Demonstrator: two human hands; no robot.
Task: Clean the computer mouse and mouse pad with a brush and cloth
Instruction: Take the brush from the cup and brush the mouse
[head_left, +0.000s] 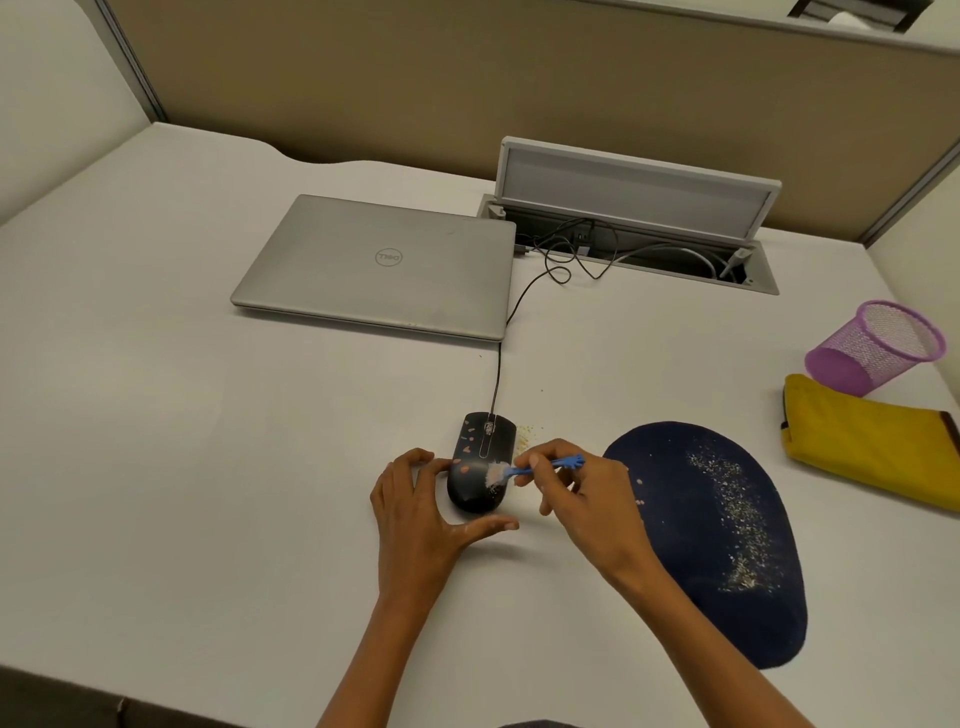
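Blue brush (540, 467) pinched in right hand (582, 499); left hand (415, 504), fingers spread, braces mouse (480, 462). Risk: crumbs flicked onto table (208, 415).

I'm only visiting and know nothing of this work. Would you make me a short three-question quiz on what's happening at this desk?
1. True or false: the black corded computer mouse sits on the dark blue oval mouse pad.
2. Which hand holds the small blue-handled brush?
3. The folded yellow cloth is: A) in use, B) lying untouched, C) in the purple mesh cup.

Key: 1 false, it sits on the white desk. 2 the right hand; the left hand steadies the mouse. 3 B.
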